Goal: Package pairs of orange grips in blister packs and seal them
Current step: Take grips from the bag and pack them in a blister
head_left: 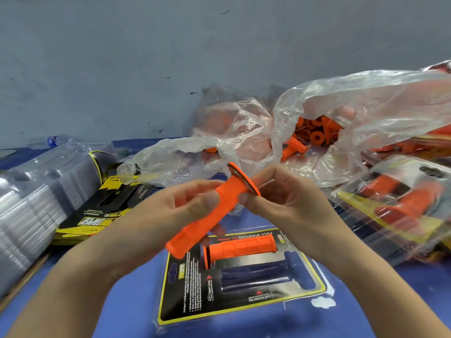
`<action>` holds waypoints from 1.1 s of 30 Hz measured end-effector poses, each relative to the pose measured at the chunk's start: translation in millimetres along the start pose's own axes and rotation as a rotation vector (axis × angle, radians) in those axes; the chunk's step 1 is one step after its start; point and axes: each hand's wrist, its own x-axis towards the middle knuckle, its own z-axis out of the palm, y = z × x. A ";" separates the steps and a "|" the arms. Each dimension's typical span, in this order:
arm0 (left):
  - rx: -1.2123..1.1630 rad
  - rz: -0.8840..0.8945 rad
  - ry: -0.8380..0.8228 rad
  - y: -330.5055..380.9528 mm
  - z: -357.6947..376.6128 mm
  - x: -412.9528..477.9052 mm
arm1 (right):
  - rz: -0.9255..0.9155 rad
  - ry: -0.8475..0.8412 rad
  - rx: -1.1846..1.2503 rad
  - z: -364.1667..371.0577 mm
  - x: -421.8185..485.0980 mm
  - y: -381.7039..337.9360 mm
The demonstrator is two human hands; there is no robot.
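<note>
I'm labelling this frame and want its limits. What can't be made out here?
Head view:
- Grips inside the plastic bag: crumpled film veils them, uncountable.
- Filled packs: blurred, cut by right edge.
- Blister card small print: too small.
- Held grip, middle: left hand covers it.

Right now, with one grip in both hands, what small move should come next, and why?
Probably lower the held grip into the empty lower cavity of the blister pack: its upper cavity already holds the seated grip.
</note>
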 end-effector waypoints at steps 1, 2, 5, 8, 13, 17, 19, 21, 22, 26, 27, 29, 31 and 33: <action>0.095 0.049 0.015 -2.3 0.1 3.0 | -0.054 0.063 -0.056 1.3 2.2 2.3; 0.193 0.095 0.052 -5.6 2.2 6.6 | -0.089 0.123 -0.107 2.4 4.2 4.9; 0.275 0.179 0.151 -17.8 11.6 14.4 | -0.224 0.173 -0.240 2.4 2.3 11.7; 0.226 0.192 0.140 -27.2 18.2 17.7 | -0.260 0.154 -0.373 2.8 -1.5 14.7; 0.213 0.196 0.167 -33.9 17.1 19.3 | -0.142 0.036 -0.285 4.4 -7.6 16.9; 0.247 0.191 0.207 -34.0 13.1 17.7 | 0.056 0.045 0.040 0.7 -6.0 15.4; 0.324 0.200 0.220 -32.3 14.1 17.1 | 0.059 0.054 0.027 -2.3 -4.9 15.3; 0.415 0.224 0.235 -30.2 16.2 16.6 | 0.053 0.053 -0.022 -4.2 -4.9 16.1; 0.468 0.244 0.247 -28.7 17.2 16.6 | 0.046 0.060 -0.049 -5.5 -5.2 17.0; 0.622 0.323 0.269 -22.5 19.6 17.0 | 0.036 0.052 -0.062 -13.9 -6.8 21.0; 0.646 0.330 0.274 -20.9 20.2 16.8 | 0.039 0.038 -0.047 -16.4 -7.5 21.8; 0.682 0.335 0.274 -18.2 21.8 16.1 | 0.047 0.009 -0.034 -21.4 -8.0 23.2; 0.683 0.317 0.256 -16.4 23.9 14.9 | 0.053 -0.009 -0.061 -27.5 -7.1 24.9; 0.676 0.287 0.211 -16.1 28.2 14.0 | 0.041 0.045 -0.135 -35.1 -6.1 28.5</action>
